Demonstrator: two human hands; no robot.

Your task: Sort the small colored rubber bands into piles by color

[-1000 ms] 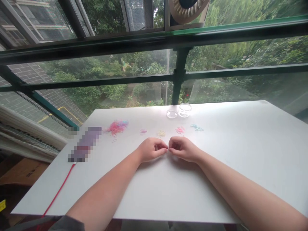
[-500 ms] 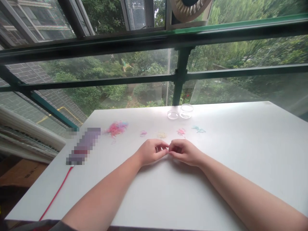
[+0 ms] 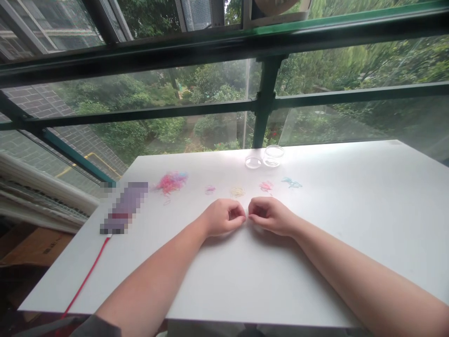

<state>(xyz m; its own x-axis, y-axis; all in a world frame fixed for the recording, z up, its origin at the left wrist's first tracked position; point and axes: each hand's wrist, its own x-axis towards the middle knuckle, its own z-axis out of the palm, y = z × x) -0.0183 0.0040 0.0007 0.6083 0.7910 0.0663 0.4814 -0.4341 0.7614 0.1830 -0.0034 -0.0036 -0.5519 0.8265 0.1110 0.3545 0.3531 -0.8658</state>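
Observation:
My left hand (image 3: 226, 217) and my right hand (image 3: 268, 215) face each other just above the white table, a narrow gap between their fingertips. Each is closed in a pinch; whatever lies between the fingers is too small to make out. Beyond them runs a row of small piles that look like thin rubber bands: purple (image 3: 210, 189), pale yellow (image 3: 237, 191), pink (image 3: 266, 186) and teal (image 3: 292, 182). Farther left is a larger mixed heap of bands (image 3: 171, 182), mostly pink and red with some blue.
A clear round container (image 3: 273, 156) and its clear lid (image 3: 253, 162) stand at the table's (image 3: 351, 224) back edge. On the left lies a blurred-out flat object (image 3: 124, 208) with a red cable (image 3: 86, 276). Green window rails (image 3: 210, 108) rise behind the table.
My fingertips were touching and have parted slightly, with the left fingers now curled more tightly. The camera view has tilted down a little. The piles look unchanged.

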